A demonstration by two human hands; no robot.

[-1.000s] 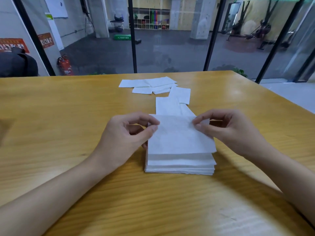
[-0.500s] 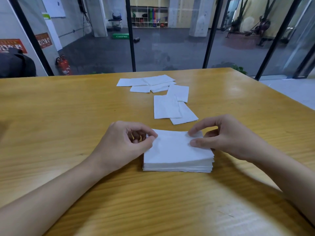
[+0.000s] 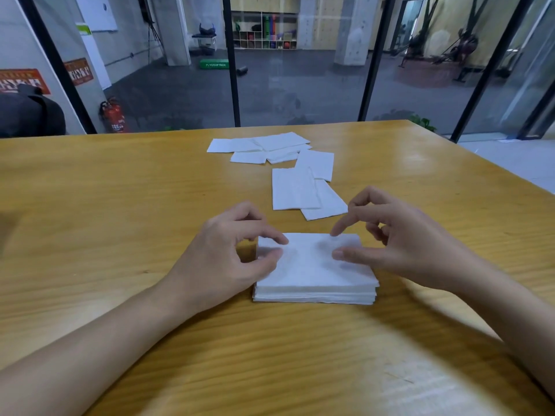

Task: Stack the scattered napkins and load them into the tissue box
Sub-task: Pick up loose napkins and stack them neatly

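Caught both hands over the stack (image 3: 315, 271) of napkins, left hand (image 3: 228, 253) at its left edge, right hand (image 3: 399, 238) at its right, neither clamped on anything. Had thumb and forefinger parted on each, other fingers loosely curled. Couldn't tell through the blur about fingertips (image 3: 339, 255) touching the top sheet (image 3: 312, 256) or just hovering.

Found the stack sitting fairly squared-up on the table (image 3: 120, 205), right between the two hands. Spotted more loose napkins further out: an overlapping pair (image 3: 294, 189) just beyond the stack, then a messier cluster (image 3: 264, 147) close to the far edge. Saw no tissue box anywhere in view, so guessed at stacking only partway done and loading not yet started.

Worried mostly about knocking the top sheets askew while reaching for the next napkin — thin paper, nothing weighing it down, shortest path straight over the pile. Worried too about a sheet clinging to a fingertip and lifting off with it. Could also picture grabbing both of the overlapping pair at once and landing them crooked, or shoving the cluster toward that edge instead of pinching it up.

Had lots of bare wood showing left and right of the stack for swinging wide. Got much less slack at the back — cluster nearly at the far edge, glass panels (image 3: 300, 85) right behind.
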